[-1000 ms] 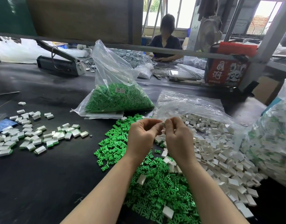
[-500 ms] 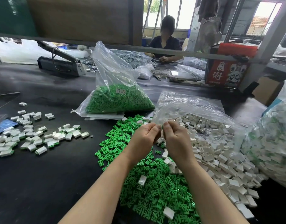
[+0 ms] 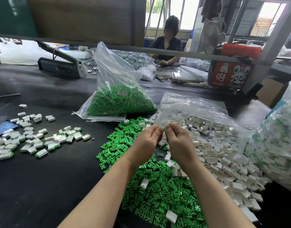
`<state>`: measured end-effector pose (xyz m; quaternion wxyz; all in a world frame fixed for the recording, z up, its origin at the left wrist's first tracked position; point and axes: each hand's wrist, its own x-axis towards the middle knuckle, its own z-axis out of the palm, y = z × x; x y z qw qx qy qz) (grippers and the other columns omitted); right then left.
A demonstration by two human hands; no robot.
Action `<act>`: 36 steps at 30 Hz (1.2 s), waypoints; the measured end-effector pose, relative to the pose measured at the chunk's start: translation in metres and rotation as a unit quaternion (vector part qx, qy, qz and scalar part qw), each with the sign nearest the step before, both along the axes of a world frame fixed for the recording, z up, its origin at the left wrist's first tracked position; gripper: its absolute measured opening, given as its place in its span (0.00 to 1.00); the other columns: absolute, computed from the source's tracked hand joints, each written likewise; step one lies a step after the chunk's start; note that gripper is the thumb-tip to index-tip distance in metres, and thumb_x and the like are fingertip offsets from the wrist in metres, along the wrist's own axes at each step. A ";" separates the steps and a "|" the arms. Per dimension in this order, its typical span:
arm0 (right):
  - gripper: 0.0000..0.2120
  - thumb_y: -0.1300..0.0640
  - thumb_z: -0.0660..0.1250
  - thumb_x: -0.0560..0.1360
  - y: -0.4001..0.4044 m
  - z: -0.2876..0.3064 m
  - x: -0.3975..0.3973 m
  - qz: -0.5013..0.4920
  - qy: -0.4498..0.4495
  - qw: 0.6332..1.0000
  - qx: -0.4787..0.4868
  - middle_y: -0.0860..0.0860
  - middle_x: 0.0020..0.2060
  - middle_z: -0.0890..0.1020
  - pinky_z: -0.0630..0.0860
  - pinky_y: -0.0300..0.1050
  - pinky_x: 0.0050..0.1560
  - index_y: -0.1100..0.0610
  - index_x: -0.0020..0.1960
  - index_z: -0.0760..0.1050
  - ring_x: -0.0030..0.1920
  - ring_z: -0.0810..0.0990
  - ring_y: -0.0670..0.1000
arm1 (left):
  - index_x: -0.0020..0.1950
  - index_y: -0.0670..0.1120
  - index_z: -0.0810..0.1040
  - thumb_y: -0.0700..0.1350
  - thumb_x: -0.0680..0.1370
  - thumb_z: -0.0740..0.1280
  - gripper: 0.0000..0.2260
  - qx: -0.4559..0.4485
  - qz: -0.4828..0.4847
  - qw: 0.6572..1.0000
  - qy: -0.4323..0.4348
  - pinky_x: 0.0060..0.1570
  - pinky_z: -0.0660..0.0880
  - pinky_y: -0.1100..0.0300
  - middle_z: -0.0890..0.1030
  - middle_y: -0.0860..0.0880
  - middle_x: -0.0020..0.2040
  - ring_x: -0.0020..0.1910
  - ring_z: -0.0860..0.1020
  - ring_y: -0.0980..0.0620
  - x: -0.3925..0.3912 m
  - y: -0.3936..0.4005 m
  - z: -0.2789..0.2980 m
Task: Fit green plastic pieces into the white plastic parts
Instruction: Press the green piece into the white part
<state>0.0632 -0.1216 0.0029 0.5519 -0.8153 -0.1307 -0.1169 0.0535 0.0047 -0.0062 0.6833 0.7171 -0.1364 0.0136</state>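
Now my two hands sit lower than they did a second ago, dropped from chest height down toward the loose heap of green pieces. My left hand and right hand are knuckle to knuckle, fingers curled inward, and between the fingertips a small green piece peeks out. Both hands pinch at it, and I think a white part is hidden inside that pinch too, though my fingers cover it and I cannot tell for sure. My reading is that I am pressing one insert home, so this pair is nearly done and will next go to the finished lot.

That finished lot, the assembled pieces, lies scattered well off to the left on the black table. The loose white parts spill out of a clear bag just right of my hands, touching the green heap where the two mix. A fuller bag of green pieces stands behind the heap, and another stuffed bag crowds the right edge. Beyond the frame rail a person works at the far side, and a heat sealer sits at the back left.

Nothing blocks the way left; only stray white parts buried in the green may slow picking.
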 end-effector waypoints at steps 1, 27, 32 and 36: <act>0.15 0.56 0.59 0.82 -0.001 0.000 0.000 0.008 0.003 1.000 0.001 0.48 0.29 0.70 0.64 0.49 0.36 0.64 0.40 0.72 0.33 0.66 0.49 | 0.50 0.51 0.79 0.48 0.83 0.59 0.10 -0.005 -0.005 1.000 0.004 0.49 0.75 0.66 0.80 0.55 0.43 0.45 0.79 0.60 0.000 0.001 -0.001; 0.16 0.60 0.58 0.83 -0.007 -0.002 -0.002 0.113 0.018 0.993 0.002 0.42 0.26 0.70 0.65 0.31 0.28 0.56 0.36 0.67 0.26 0.66 0.38 | 0.56 0.51 0.78 0.49 0.81 0.57 0.11 0.052 -0.052 0.997 0.000 0.56 0.75 0.57 0.83 0.55 0.48 0.52 0.81 0.54 0.002 0.012 0.002; 0.16 0.60 0.58 0.83 -0.006 -0.004 0.000 0.110 0.035 0.993 0.010 0.41 0.24 0.69 0.63 0.33 0.29 0.56 0.37 0.68 0.27 0.64 0.39 | 0.57 0.50 0.77 0.45 0.84 0.56 0.10 0.066 -0.047 0.997 -0.003 0.58 0.75 0.56 0.82 0.49 0.51 0.53 0.80 0.52 0.003 0.014 0.001; 0.16 0.60 0.58 0.83 -0.006 -0.006 0.001 0.112 0.047 0.992 0.019 0.41 0.24 0.69 0.63 0.35 0.30 0.56 0.37 0.68 0.27 0.64 0.40 | 0.56 0.50 0.77 0.44 0.85 0.56 0.10 0.073 -0.047 0.996 -0.004 0.56 0.76 0.60 0.82 0.50 0.50 0.52 0.80 0.54 0.003 0.013 0.003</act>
